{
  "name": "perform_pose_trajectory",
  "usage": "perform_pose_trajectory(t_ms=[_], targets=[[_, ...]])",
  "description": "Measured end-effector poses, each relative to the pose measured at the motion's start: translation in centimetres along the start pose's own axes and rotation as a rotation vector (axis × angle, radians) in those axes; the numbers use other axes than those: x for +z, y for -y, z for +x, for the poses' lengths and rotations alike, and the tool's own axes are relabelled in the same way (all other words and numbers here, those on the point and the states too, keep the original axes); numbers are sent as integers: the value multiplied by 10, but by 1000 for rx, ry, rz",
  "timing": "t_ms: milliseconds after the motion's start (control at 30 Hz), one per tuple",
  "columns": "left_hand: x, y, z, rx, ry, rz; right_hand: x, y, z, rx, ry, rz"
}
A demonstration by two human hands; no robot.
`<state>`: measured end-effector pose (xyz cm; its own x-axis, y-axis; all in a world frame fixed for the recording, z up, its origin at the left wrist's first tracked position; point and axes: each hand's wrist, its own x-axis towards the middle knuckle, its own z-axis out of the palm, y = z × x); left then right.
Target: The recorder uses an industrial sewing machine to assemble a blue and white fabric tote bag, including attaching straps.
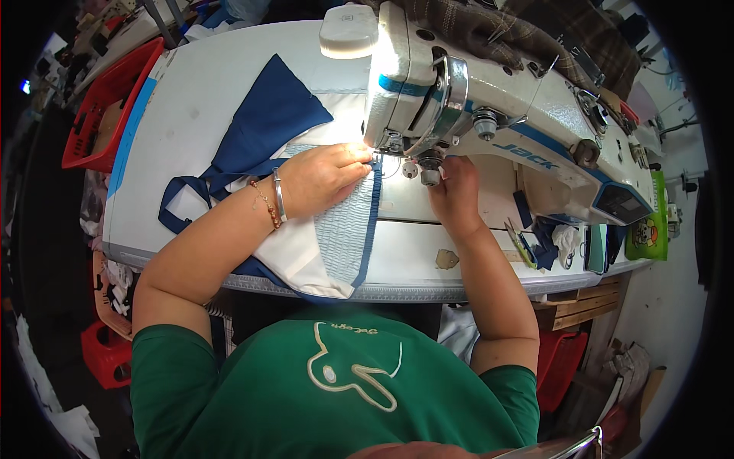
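Observation:
A white sewing machine (405, 69) with blue stripes stands over the table, its lamp lighting the needle area. Under its presser foot (376, 157) runs the navy edge of a garment piece (348, 229) with light blue shirred fabric and white panels. My left hand (329, 177) lies closed on this piece just left of the needle, fingers bent together at the edge. A navy pointed panel (267, 115) and narrow navy straps spread out to its left. To the right of the needle my right hand (457, 195) is closed, its fingertips partly hidden behind the machine head.
Thread snips (520, 243), navy scraps (544, 246) and a phone (595, 249) lie at the table's right end, near a green packet (647, 222). A red basket (115, 107) adjoins the left edge. Plaid cloth (527, 30) drapes behind the machine. A ruler strip runs along the front edge.

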<state>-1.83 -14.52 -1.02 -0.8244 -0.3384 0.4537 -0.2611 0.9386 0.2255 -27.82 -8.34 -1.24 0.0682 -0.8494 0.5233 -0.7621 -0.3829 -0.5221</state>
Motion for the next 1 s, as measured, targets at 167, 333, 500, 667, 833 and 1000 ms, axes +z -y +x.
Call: perform_pose_trajectory(t_ms=[167,333,500,667,833,1000], targets=[[1,0,0,1,-7,3,0,0,1,18,12,0],[2,0,-1,-5,-10,-18,3,-3,0,1,13,-31],[2,1,-1,17,-25,1,2,-4,1,1,-12,-15],[1,1,-1,27,-21,13,5,11,-1,-210,95,0],[0,0,0,25,-16,13,6,32,-10,-203,253,-124],[-2,-1,0,-2,-22,-16,2,37,-13,-307,270,-127]])
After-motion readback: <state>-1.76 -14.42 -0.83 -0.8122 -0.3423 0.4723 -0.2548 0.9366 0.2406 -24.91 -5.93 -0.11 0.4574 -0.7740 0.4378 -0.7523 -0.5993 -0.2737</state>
